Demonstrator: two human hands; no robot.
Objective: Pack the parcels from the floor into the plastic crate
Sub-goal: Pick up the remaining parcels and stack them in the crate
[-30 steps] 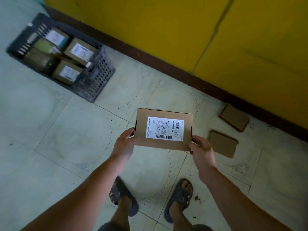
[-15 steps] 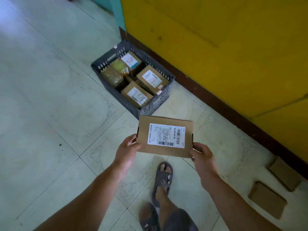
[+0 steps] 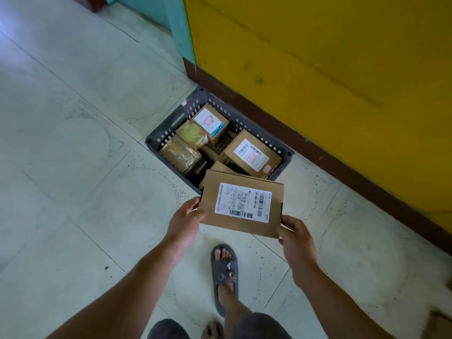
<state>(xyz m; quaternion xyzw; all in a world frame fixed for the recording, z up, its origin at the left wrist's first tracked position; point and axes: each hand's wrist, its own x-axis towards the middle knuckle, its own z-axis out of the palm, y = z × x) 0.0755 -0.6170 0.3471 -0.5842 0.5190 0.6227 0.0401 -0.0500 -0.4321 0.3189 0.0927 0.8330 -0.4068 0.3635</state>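
I hold a flat brown cardboard parcel (image 3: 242, 204) with a white shipping label between both hands, level, just above the near corner of the crate. My left hand (image 3: 184, 220) grips its left edge and my right hand (image 3: 297, 237) grips its right edge. The dark grey plastic crate (image 3: 171, 129) stands on the floor against the wall. Inside it lie several parcels: a labelled box (image 3: 253, 154) on the right, another labelled box (image 3: 210, 121) at the back, and two tape-wrapped packs (image 3: 181, 154).
A yellow wall (image 3: 318, 69) with a dark brown skirting runs along the right, right behind the crate. A cardboard piece (image 3: 437, 325) shows at the bottom right edge. My sandalled foot (image 3: 223, 267) is on the pale tiled floor just short of the crate.
I have walked toward the crate with the parcel; the crate is now close and partly under the parcel. The loose parcels on the floor have slid out of view to the right.
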